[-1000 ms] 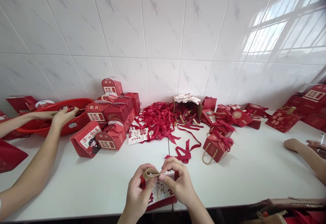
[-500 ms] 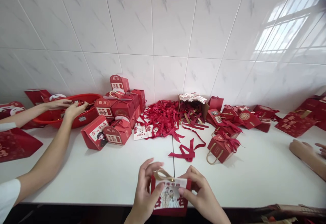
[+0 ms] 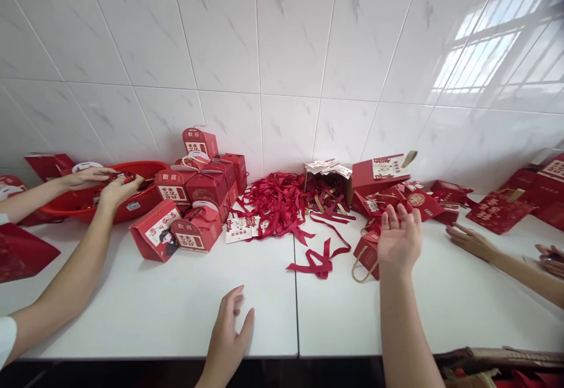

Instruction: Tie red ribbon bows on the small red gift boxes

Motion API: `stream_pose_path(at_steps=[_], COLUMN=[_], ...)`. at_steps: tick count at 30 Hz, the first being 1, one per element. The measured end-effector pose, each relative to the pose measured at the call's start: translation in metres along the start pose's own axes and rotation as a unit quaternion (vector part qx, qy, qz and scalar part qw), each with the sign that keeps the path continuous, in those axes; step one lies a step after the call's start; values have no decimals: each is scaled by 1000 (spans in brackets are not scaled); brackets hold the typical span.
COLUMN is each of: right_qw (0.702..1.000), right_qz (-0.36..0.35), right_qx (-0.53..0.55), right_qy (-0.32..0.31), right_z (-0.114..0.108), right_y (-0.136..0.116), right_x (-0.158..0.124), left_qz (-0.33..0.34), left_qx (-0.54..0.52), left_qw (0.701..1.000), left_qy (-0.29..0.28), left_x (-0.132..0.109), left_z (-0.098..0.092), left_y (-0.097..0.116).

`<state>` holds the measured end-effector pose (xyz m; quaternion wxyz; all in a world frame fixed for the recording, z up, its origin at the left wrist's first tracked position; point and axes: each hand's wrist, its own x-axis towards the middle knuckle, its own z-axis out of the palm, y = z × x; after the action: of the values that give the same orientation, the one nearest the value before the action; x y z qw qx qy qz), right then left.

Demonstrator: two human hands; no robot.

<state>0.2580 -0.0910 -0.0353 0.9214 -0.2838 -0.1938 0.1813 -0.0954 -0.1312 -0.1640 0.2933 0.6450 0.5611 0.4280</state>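
Left hand point(image 3: 230, 332) loosely open, empty, over near edge of worktop point(image 3: 176, 311). Right hand point(image 3: 400, 238) open, empty, palm showing, before rope-handled box point(image 3: 366, 253). Red packet point(image 3: 372, 181) with white card point(image 3: 391, 166) and gold ribbon point(image 3: 409, 157) tilted far right of centre, beyond right hand, above small boxes point(image 3: 425, 206); contact hard to tell, card writing too small. Left, stacked boxes point(image 3: 207, 188) reading 歡喜 and 囍. Far centre, red ribbons point(image 3: 282, 203).
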Motion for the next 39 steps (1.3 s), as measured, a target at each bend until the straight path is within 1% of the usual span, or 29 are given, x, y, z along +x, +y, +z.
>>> stream_pose_path(at_steps=[1,3,6,7,9,10,12,14,16,17,18,20,22,25,28,30,32,36,38,39], right_qw=[1000,996,978,966,922,903,882,863,832,820,814,811,809,804,799,796,794,795,796,797], right_qz=[10,55,146,172,223,229,215,173,131,119,114,108,100,91,96,101,104,108,113,115], right_qx=[-8,-54,-136,-177,-274,-309,-346,-377,-419,-436,-445,-451,-454,-461,-464,-463,-462,-458,-456,-454], right_qy=[-9,-35,-61,-82,-158,-190,-238,-289,-338,-351,-355,-355,-359,-365,-370,-376,-381,-382,-381,-380], right_z=[-1,-8,-28,-35,-48,-53,-59,-61,-61,-61,-61,-62,-63,-64,-65,-66,-67,-68,-68,-69], right_y=[4,17,41,49,62,66,71,72,71,71,72,73,74,75,74,73,73,72,71,71], right_x=[-9,-38,-90,-106,-134,-144,-158,-165,-166,-166,-165,-164,-164,-164,-165,-164,-164,-164,-164,-164], left_qz=[12,32,55,57,58,58,73,82,82,80,77,73,76,90,100,101,93,53,31,27], left_qx=[17,52,132,169,252,292,352,367,372,374,377,381,382,384,386,390,398,419,426,428], left_qw=[1000,998,989,982,961,950,928,921,918,917,916,915,915,913,910,910,910,906,904,903], left_qy=[-11,-23,-49,-65,-94,-99,-96,-100,-106,-109,-110,-109,-104,-103,-110,-100,-74,-1,21,23], left_x=[0,5,23,32,54,66,90,112,129,135,139,141,136,122,109,106,113,147,161,165], left_z=[1,2,4,5,10,13,22,32,42,46,49,51,49,45,44,43,41,27,17,13], left_y=[-1,-3,-6,-5,-2,1,7,11,11,10,9,6,3,1,0,0,-1,-8,-13,-15])
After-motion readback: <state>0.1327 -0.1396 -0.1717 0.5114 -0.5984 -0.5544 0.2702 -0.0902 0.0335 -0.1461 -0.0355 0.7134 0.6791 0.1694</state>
